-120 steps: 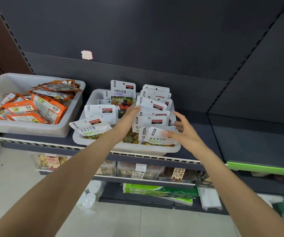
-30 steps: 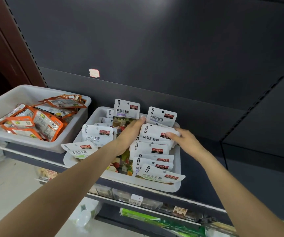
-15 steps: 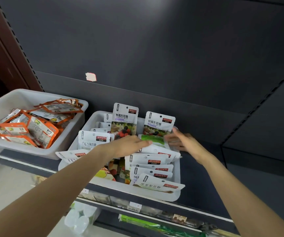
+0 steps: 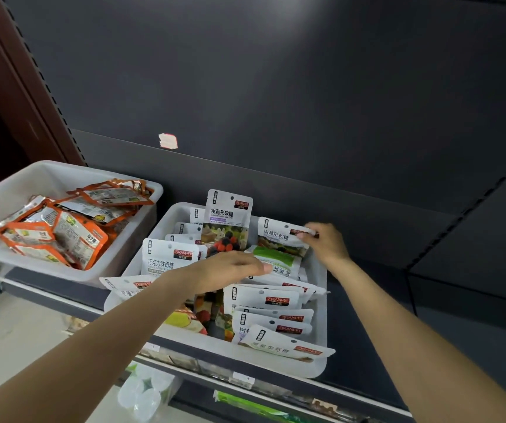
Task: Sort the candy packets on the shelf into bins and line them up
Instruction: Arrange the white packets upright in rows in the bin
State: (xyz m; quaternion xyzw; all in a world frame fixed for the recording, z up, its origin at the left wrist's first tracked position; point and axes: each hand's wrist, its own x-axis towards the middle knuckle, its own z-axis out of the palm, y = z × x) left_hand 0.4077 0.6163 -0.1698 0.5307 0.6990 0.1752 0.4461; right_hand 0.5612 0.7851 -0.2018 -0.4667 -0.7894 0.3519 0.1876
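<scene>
**Both hands in the white packet bin, back row**

We stand at a dark grey metal shelf [image 4: 367, 303] holding two pale plastic bins side by side. The left white rectangular bin [image 4: 47, 178] holds a loose heap of orange-edged foil packets [image 4: 62, 230], lying flat and overlapping at odd angles. The right white rectangular bin [image 4: 322, 315] holds the white candy packets with red logo patches [image 4: 264, 300], in two rough columns: the near ones lean forward and overlap like shingles, the far ones stand more upright.

Our right hand [image 4: 325, 242] is at the back right corner of that bin. Its thumb and fingers are curled and pinch the top right corner of a white berry-print packet [image 4: 279, 236], which stands tilted against the back of the bin. Just left of it a taller white packet with a berry picture [image 4: 229, 221] stands upright, its top above the bin rim.

Our left hand [image 4: 230, 270] reaches across the middle of the bin, palm down, fingers close together and only slightly bent. The fingertips [image 4: 265, 268] touch a white packet with a green band [image 4: 276, 259] lying below the pinched one; we cannot tell whether the thumb grips anything underneath.

A white packet with Chinese print [image 4: 166, 257] stands at the front of the left column, and another white packet [image 4: 126, 285] hangs over the bin's left rim. A small pale torn sticker [image 4: 168, 141] is stuck on the dark back panel [image 4: 276, 87]. Lower shelves with goods show beneath, blurred.
</scene>
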